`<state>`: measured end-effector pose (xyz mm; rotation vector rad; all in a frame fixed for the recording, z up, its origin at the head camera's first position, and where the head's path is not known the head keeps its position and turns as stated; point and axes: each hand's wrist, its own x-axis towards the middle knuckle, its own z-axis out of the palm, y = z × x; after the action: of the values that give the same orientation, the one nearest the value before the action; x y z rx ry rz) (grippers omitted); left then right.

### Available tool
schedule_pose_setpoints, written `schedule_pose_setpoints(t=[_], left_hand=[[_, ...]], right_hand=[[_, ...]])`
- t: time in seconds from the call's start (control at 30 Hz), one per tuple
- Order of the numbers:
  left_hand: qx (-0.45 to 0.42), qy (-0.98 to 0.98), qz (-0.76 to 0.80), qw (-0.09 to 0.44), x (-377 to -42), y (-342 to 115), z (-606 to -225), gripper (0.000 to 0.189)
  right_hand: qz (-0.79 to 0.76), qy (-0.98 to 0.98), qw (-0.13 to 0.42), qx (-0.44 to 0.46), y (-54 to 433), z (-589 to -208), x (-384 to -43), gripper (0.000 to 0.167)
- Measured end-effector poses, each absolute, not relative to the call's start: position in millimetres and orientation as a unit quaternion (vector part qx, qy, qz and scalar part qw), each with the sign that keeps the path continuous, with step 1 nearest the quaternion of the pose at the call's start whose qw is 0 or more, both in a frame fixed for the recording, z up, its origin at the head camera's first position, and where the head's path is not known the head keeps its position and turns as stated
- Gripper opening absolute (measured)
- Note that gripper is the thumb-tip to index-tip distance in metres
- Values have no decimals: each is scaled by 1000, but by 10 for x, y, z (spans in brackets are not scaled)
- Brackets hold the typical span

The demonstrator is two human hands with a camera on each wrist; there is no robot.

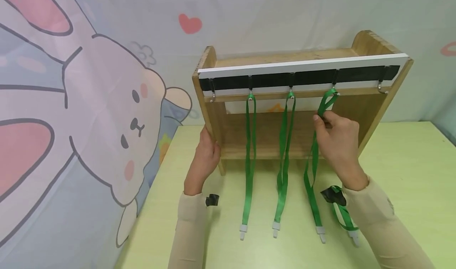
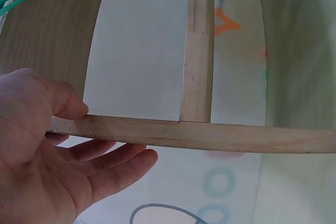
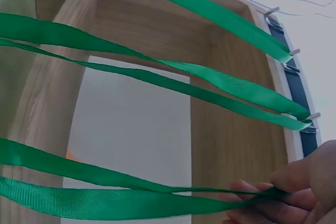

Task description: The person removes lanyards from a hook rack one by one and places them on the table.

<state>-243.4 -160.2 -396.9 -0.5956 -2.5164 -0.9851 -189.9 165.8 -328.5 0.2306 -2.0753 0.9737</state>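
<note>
My right hand (image 1: 340,144) pinches a green lanyard (image 1: 312,195) just below its top loop, which meets the fourth hook (image 1: 335,87) from the left on a wooden shelf (image 1: 370,120). In the right wrist view the thumb and fingers press the strap's two sides together. My left hand (image 1: 204,158) holds the shelf's left side panel; the left wrist view has the thumb on one face of the panel's edge (image 2: 226,136) and fingers behind. Two more green lanyards, one left (image 1: 248,174) and one middle (image 1: 282,174), hang from the second and third hooks, white clips down.
Another green lanyard (image 1: 343,217) lies on the pale green table (image 1: 402,205) beside a black piece (image 1: 335,195), partly behind the right forearm. A small black object (image 1: 212,200) is by the left wrist. The outer hooks, left (image 1: 212,96) and right (image 1: 382,88), are bare.
</note>
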Motion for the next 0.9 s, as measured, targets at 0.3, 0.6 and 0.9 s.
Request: schedule_pose_setpoints(t=[0.3, 0.6, 0.9], left_hand=[[-220, -892, -343, 195, -2429, -1590, -3987, 64], [-217, -893, -339, 199, -2437, -1586, -3999, 64], [-213, -893, -341, 203, -2453, -1577, -3985, 63]], right_hand=[[416, -797, 425, 107, 1726, -3323, -1757, 13], [532, -785, 305, 89, 1812, -3480, -1571, 20], [621, -752, 190, 115, 1973, -3633, -1442, 23]])
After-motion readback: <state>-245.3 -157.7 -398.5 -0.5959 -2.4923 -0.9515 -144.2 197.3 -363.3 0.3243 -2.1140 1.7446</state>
